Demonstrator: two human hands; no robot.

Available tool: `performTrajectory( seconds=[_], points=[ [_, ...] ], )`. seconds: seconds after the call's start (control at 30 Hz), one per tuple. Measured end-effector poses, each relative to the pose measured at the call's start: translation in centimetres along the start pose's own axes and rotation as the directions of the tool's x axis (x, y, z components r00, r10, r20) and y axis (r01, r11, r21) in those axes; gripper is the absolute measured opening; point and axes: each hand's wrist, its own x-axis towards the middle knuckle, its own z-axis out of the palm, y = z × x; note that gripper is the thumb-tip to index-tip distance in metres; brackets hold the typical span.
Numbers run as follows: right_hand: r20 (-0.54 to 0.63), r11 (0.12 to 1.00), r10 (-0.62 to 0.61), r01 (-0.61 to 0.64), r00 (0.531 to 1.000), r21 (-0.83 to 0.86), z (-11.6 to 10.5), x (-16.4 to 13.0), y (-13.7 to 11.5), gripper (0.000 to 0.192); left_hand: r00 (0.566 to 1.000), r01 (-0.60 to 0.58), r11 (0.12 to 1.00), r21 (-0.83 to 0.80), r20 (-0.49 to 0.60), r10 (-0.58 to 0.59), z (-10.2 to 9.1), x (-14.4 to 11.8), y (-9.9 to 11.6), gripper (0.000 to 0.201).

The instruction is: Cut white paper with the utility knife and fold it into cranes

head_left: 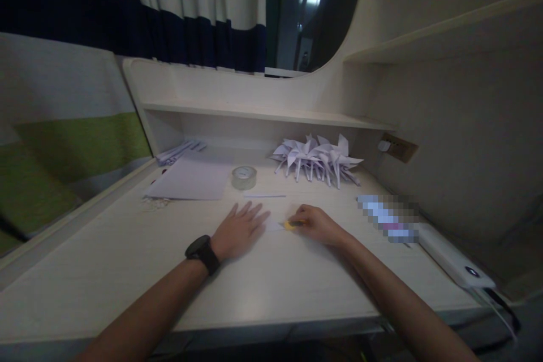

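My left hand lies flat on the desk with its fingers spread, pressing on a small piece of white paper that is partly hidden under the fingers. A yellow utility knife is gripped in my right hand, its tip pointing left at the paper. Just beyond both hands a thin white paper strip lies crosswise. A roll of clear tape sits behind my left hand.
Several paper pinwheels are piled at the back right. Stacked white sheets and rolled papers lie at the left. A white power strip with cables runs along the right edge, beside a blurred-out object. A shelf overhangs the back.
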Motion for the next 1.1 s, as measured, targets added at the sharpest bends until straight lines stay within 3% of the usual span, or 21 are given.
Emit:
performTrajectory(
  seconds=[0.17, 0.4, 0.87, 1.1],
  points=[
    [-0.054, 1.000, 0.012, -0.014, 0.998, -0.020, 1.0, -0.3, 0.1, 0.026, 1.000, -0.016, 1.000, -0.012, -0.010, 0.016, -0.3, 0.0, 0.1, 0.048],
    [-0.128, 0.997, -0.072, 0.066, 0.989, -0.051, 2.8, -0.2, 0.0, 0.024, 0.998, -0.049, 0.999, 0.012, 0.031, 0.048, -0.5, -0.1, -0.1, 0.047],
    [-0.121, 0.998, -0.050, 0.047, 0.991, -0.029, 2.4, -0.1, -0.2, 0.020, 0.999, -0.026, 0.999, -0.019, -0.026, 0.025, -0.3, -0.1, 0.1, 0.047],
    [-0.137, 0.999, 0.016, -0.020, 0.990, -0.032, 2.7, -0.3, -0.4, 0.020, 1.000, -0.017, 1.000, -0.006, -0.018, 0.017, -0.3, -0.1, 0.1, 0.049]
  ],
)
